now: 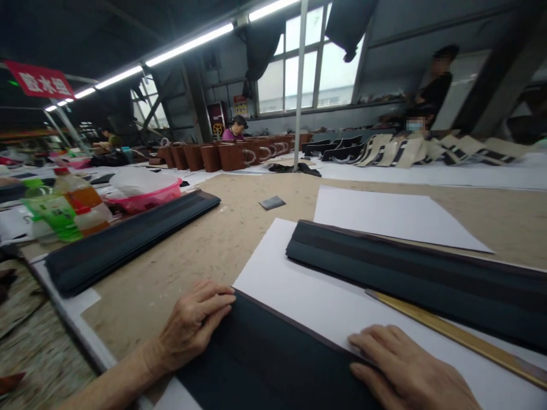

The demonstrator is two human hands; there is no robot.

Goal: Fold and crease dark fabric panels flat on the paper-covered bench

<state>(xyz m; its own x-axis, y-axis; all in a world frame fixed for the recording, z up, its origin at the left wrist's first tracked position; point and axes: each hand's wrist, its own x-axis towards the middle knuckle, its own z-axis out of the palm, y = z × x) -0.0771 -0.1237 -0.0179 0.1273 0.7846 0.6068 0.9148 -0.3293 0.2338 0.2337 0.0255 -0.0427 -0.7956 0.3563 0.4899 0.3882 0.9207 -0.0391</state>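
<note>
A dark blue-green sheet, perhaps leather or coated cloth, lies in front of me on white paper, with a narrow brownish strip along its far edge. At its far left corner, my left hand pinches the edge with fingers together. Farther right along the same edge, my right hand has its thumb on the near side and its curled fingers on the far side, gripping it. Beyond the right hand lies a long yellowish, ruler-like strip. Next to it rests a stack of similar dark pieces.
Another dark stack lies at the left, near bottles and a pink basin. A small grey piece sits mid-table. Farther back are brown bags, a pole and people at work.
</note>
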